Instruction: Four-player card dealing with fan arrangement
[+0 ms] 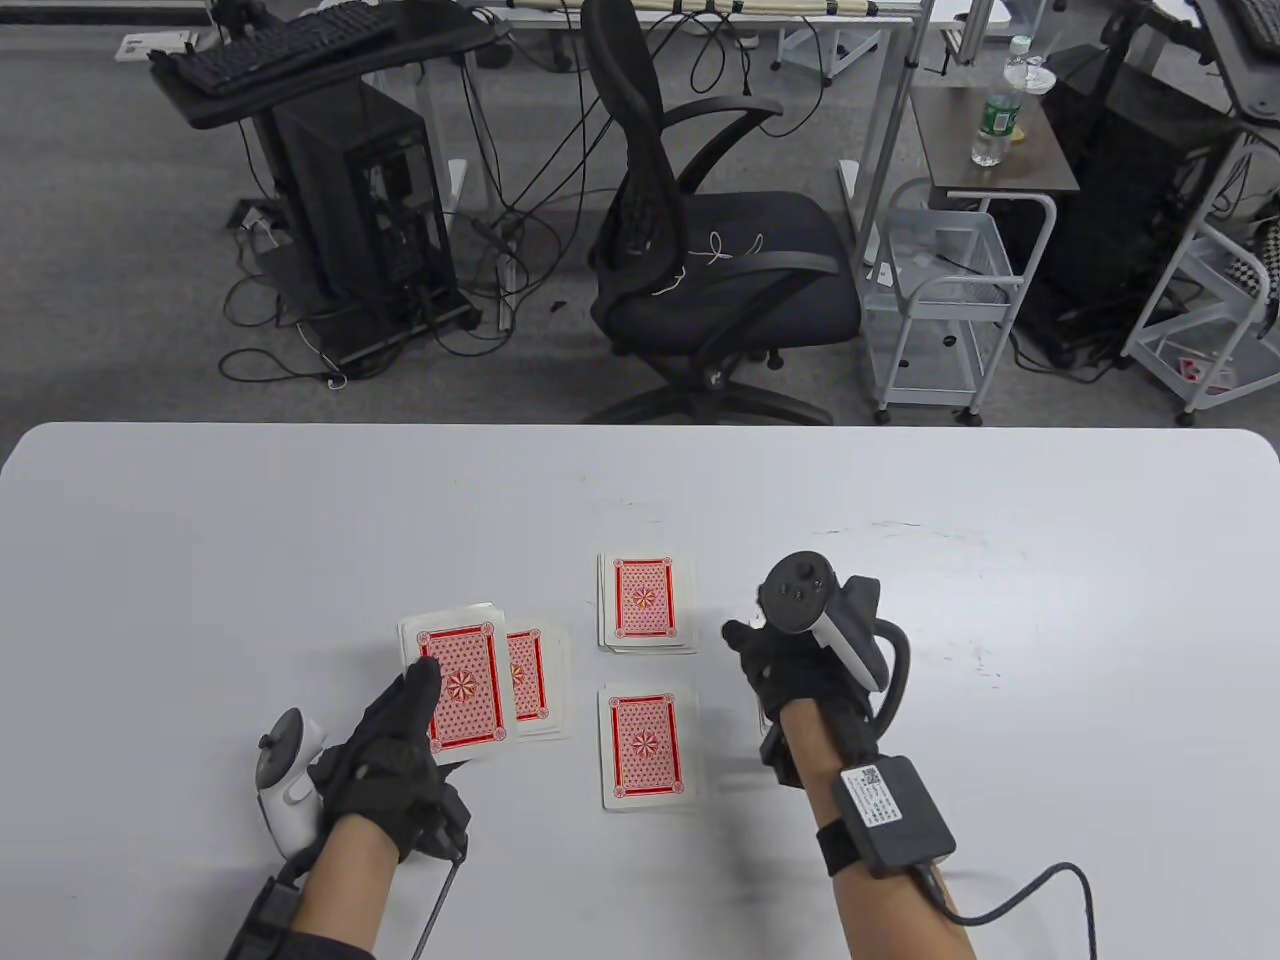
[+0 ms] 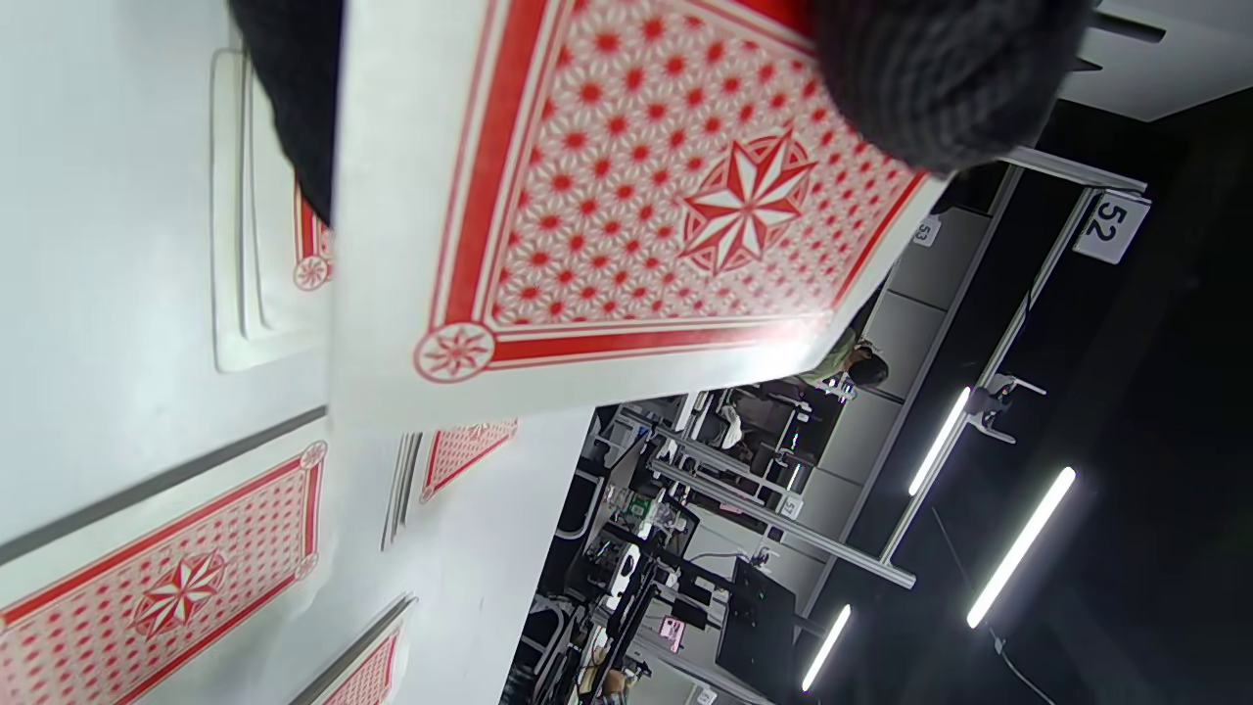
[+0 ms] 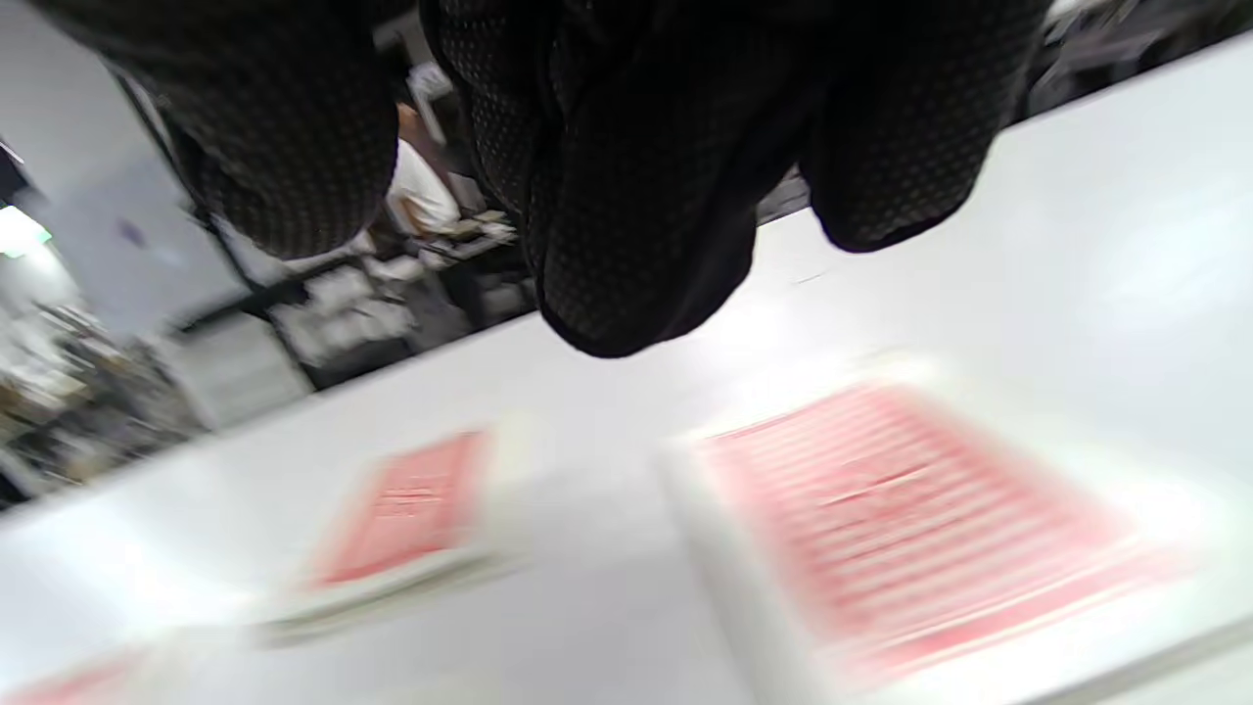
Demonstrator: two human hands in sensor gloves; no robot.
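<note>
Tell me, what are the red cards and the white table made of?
The cards look like thin coated paper: printed red backs, white borders, flat layered edges. The table looks like smooth matte laminate or plastic, plain white with faint scuffs; I cannot tell which.

Beyond my white desk lies grey carpet. A black office chair faces me, with a computer tower under a keyboard stand on its left and a white wire cart on its right. Ceiling strip lights glow overhead.
</note>
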